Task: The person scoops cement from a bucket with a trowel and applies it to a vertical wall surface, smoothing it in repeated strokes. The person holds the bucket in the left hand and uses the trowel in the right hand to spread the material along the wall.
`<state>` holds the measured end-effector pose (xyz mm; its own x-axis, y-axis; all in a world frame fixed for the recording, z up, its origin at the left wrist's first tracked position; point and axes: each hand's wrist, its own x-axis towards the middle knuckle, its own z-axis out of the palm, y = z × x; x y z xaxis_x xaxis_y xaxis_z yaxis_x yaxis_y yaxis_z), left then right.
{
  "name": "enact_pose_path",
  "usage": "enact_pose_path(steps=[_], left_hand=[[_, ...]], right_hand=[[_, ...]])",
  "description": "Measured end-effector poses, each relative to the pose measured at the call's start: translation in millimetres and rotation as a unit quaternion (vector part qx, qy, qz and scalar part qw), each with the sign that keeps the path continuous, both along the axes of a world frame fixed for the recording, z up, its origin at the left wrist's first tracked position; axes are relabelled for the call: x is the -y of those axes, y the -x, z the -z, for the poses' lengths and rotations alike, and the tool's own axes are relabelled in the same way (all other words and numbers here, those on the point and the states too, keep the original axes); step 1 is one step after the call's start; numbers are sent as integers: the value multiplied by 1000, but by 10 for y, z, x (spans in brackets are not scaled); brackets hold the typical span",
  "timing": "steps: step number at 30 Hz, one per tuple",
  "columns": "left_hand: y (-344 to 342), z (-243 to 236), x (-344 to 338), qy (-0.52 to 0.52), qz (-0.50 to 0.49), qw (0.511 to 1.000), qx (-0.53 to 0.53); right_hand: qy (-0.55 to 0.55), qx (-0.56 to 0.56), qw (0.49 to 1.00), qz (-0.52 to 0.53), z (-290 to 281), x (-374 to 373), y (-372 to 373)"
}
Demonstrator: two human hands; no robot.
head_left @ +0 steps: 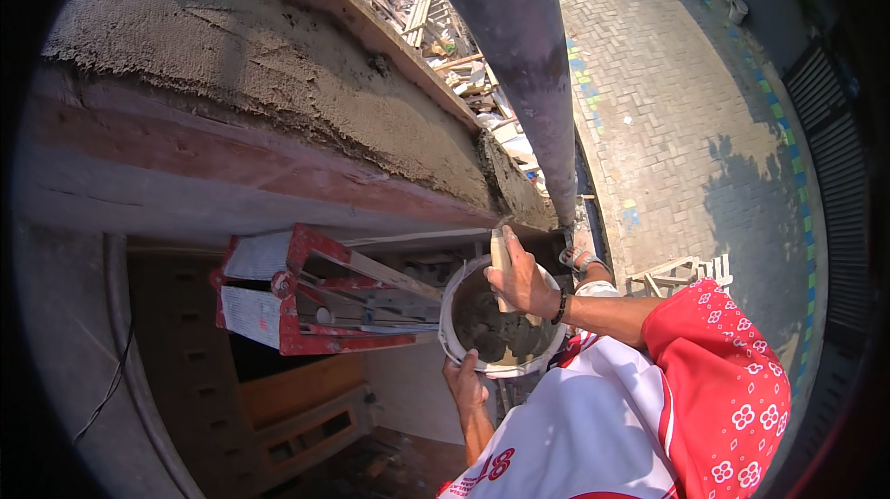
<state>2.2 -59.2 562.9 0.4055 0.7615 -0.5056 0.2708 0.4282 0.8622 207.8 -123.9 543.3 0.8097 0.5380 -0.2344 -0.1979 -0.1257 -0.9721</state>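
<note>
A round white bucket [449,337] with wet grey mortar [496,332] inside is in front of me at the middle. My left hand [466,382] grips the bucket's near left rim, thumb over the edge. Over the bucket's far right side, my right hand [527,281] is closed around a pale, flat wooden tool [500,267], held upright; its lower end is above or in the mortar, I cannot tell which. Just beyond the bucket runs a ledge coated in rough mortar [371,119], edged on its far side by a wooden board [408,44].
A red and silver stepladder [306,290] stands left of the bucket. A thick grey pole [528,63] rises past the ledge's right end. Scrap wood [422,12] lies far below, beside a paved lane [667,109]. A sandalled foot [579,259] shows right of the bucket.
</note>
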Motion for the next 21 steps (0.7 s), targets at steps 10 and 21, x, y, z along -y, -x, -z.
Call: enact_pose_path(steps=[10, 21], left_hand=[[-80, -138, -39, -15, 58, 998, -20], [-125, -73, -113, -19, 69, 997, -9]], right_hand=[[-1, 128, 991, -39, -193, 83, -30], [-20, 117, 991, -62, -288, 83, 53]])
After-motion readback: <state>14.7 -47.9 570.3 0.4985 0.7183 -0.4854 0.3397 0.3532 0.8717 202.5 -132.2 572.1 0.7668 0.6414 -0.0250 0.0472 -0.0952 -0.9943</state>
